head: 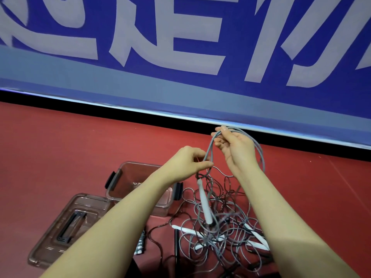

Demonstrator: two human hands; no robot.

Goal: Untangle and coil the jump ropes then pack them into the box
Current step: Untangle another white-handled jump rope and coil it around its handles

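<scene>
Here the coiling step is under way on one grey jump rope: several loops of it hang from the right hand, whose fingers are curled round the gathered turns, held up above the floor. The left hand pinches the same cord just below, between thumb and fingertips, where the cord runs down to a white handle that dangles nearly upright over the heap.

Beneath it lies the tangle of ropes, grey and dark cords knotted together, with more white handles and a dark one sticking out. By my reading the task is at an early stage, since nothing appears to be packed yet and most of the cord is still snarled.

The next move likely calls for drawing the free length out of the heap without dragging other cords along, then laying another turn into the right hand's bundle; a snag on the dangling handle looks like the main risk.

Just left of the tangle stands the clear plastic box, open, with dark latches at its ends. Its lid lies flat nearer the person, beside the box. Everything rests on a red floor. Behind runs a blue banner with large pale characters above a black strip.
</scene>
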